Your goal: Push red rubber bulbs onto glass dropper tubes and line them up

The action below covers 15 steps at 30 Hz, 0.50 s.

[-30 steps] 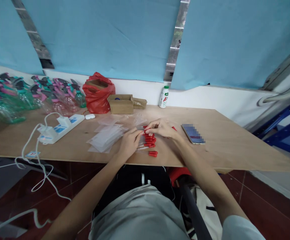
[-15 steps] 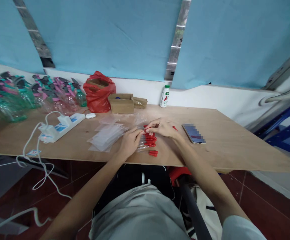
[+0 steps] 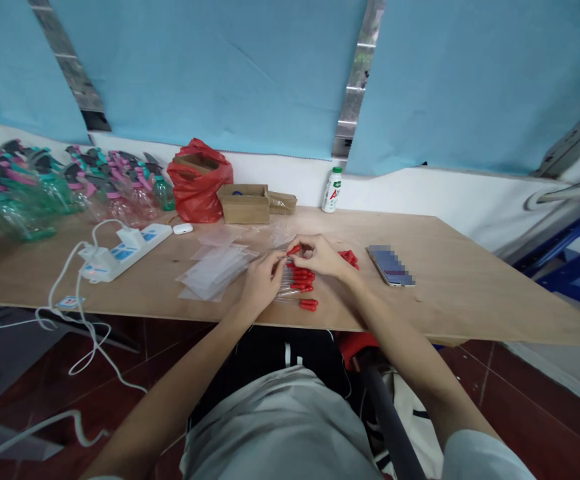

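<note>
Over the pile on the wooden table, my hands meet at a small red rubber bulb that looks like the top of a dropper. My right hand pinches this bulb between thumb and fingers. Closed beside it, my left hand pinches what seems to be the thin tube end; its fingers hide most of it. Below them lie several glass droppers with red bulbs pointing right. Loose red bulbs sit in a heap to the right of my right hand. Clear plastic bags lie left of my left hand.
A phone lies on the right. At the back stand a white bottle, an open cardboard box and a red plastic bag. A power strip with cables and several spray bottles occupy the left.
The red bulb between my fingers now shows upright and tilted, where it was mostly covered. More of the loose bulb heap shows beside my right hand. The view has shifted slightly.
</note>
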Tool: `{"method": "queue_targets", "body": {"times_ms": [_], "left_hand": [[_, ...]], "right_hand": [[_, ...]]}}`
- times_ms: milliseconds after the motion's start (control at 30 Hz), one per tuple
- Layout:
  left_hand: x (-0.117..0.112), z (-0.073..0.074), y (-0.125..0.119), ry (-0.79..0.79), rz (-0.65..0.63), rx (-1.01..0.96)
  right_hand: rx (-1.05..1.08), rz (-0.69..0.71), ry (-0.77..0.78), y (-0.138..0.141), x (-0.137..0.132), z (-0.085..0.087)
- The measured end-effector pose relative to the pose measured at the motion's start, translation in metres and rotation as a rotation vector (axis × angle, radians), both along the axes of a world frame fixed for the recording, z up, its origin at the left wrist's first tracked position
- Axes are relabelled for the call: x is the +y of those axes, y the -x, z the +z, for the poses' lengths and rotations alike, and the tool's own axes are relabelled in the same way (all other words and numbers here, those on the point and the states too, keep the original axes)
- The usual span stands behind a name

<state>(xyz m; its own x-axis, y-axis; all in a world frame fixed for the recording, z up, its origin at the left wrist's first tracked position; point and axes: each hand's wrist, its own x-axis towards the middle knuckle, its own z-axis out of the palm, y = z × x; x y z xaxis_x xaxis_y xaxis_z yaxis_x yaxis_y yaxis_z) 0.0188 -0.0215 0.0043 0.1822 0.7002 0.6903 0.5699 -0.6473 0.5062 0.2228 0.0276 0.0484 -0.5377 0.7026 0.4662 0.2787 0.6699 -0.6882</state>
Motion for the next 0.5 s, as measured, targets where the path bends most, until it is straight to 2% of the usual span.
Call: {"method": "queue_targets", "body": {"times_ms": [500], "left_hand": [[-0.0012,0.0,-0.0012,-0.016,0.032,0.004]], "right_hand": [[-0.055,0.003,-0.073,0.0041,-0.0033,-0.0003]]}}
